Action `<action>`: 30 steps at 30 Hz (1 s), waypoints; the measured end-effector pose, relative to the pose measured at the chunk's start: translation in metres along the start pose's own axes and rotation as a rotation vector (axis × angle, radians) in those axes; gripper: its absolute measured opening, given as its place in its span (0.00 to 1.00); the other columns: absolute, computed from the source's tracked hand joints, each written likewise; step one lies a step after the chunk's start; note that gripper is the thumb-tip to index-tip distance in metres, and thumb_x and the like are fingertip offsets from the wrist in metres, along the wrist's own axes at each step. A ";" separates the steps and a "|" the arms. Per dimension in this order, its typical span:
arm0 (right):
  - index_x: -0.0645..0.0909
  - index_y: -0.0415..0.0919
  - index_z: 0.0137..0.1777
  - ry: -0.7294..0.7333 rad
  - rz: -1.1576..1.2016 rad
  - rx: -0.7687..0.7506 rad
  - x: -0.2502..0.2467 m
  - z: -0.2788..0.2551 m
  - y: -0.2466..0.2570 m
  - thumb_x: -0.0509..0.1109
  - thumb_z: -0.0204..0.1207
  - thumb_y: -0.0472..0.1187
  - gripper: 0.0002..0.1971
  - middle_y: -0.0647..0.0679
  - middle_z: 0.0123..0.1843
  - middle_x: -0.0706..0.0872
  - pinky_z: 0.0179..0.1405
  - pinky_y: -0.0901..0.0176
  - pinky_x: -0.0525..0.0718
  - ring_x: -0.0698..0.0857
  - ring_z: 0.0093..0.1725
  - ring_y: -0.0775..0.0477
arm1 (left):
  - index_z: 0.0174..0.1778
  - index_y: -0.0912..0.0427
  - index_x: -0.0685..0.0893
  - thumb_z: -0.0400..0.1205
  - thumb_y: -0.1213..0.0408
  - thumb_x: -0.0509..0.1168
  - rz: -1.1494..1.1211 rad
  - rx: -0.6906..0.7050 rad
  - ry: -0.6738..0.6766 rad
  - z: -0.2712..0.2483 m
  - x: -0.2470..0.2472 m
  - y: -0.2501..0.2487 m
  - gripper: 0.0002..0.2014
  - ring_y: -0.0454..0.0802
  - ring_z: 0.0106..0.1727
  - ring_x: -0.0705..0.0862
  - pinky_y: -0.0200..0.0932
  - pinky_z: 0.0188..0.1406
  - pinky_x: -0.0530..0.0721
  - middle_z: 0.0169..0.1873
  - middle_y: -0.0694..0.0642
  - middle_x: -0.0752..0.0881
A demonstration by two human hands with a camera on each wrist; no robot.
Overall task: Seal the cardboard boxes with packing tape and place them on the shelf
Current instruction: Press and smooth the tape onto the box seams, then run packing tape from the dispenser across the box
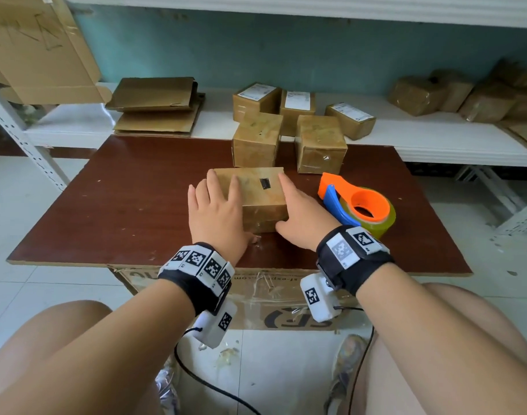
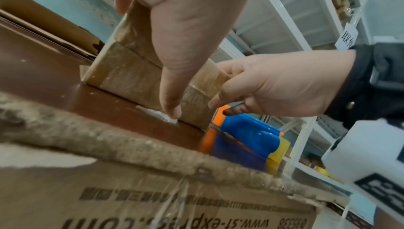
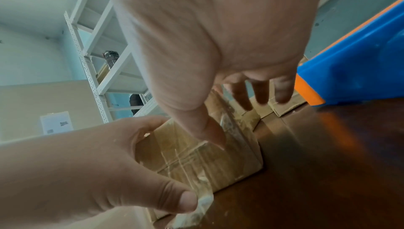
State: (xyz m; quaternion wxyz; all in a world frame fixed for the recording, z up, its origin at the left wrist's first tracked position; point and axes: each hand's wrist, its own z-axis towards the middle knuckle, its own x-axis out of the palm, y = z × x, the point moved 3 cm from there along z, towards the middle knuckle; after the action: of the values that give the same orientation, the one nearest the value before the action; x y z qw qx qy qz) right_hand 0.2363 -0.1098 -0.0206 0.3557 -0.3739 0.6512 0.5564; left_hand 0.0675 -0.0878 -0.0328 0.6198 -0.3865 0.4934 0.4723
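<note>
Both hands hold one small cardboard box point(image 1: 256, 193) that sits on the brown board point(image 1: 130, 199), near its middle. The left hand point(image 1: 216, 211) lies over the box's left side, fingers spread across the top and the thumb down at the near lower corner, where a crumpled bit of clear tape point(image 2: 169, 120) sticks out against the board. The right hand point(image 1: 301, 214) clasps the right side, fingers reaching along the top edge and the thumb point(image 3: 210, 134) pressed on the near face. The box is a squat block, wrapped in glossy clear tape that wrinkles over its seams, with a small black patch point(image 1: 265, 183) on top.

Just right of the right hand lies a tape dispenser point(image 1: 355, 202) of smooth plastic, orange body and blue handle, with a roll of yellowish clear tape point(image 1: 382, 226) on it.

Behind the held box stand two more taped boxes point(image 1: 256, 142) at the far edge of the board. On the white shelf point(image 1: 421, 136) beyond are three boxes with white labels point(image 1: 289, 100), two flattened cardboard boxes point(image 1: 157, 106) stacked to the left, and a blurred pile of wrapped parcels point(image 1: 465, 94) to the right; their number cannot be told.

The board has a rough chipped front edge and rests on a large printed carton point(image 1: 256, 301). Each wrist wears a black band with black-and-white square markers.
</note>
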 end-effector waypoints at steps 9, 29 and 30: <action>0.66 0.42 0.82 -0.246 -0.254 0.556 -0.039 -0.012 -0.045 0.80 0.71 0.69 0.49 0.37 0.79 0.71 0.75 0.33 0.73 0.71 0.80 0.31 | 0.88 0.53 0.70 0.77 0.35 0.75 -0.097 0.291 -0.049 0.000 -0.010 -0.019 0.46 0.64 0.87 0.67 0.62 0.91 0.60 0.87 0.59 0.70; 0.82 0.50 0.58 -0.712 0.788 0.053 -0.080 -0.052 -0.001 0.70 0.86 0.60 0.15 0.50 0.48 0.89 0.45 0.51 0.86 0.87 0.43 0.54 | 0.81 0.54 0.80 0.93 0.40 0.56 -1.220 0.038 -0.059 0.018 -0.052 -0.017 0.27 0.47 0.75 0.81 0.39 0.76 0.78 0.75 0.54 0.84; 0.82 0.50 0.56 -0.709 0.824 -0.004 -0.078 -0.055 0.005 0.73 0.83 0.64 0.17 0.46 0.47 0.90 0.45 0.49 0.86 0.87 0.41 0.53 | 0.75 0.47 0.84 0.92 0.38 0.56 -1.360 0.017 0.007 0.015 -0.056 -0.019 0.23 0.46 0.71 0.84 0.44 0.76 0.82 0.70 0.52 0.87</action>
State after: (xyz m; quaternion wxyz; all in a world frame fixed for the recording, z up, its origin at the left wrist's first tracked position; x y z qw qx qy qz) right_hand 0.2657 -0.1569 0.0571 0.3051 0.1223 0.5832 0.7429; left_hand 0.0863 -0.0897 0.0253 0.7803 -0.6074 0.1464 -0.0277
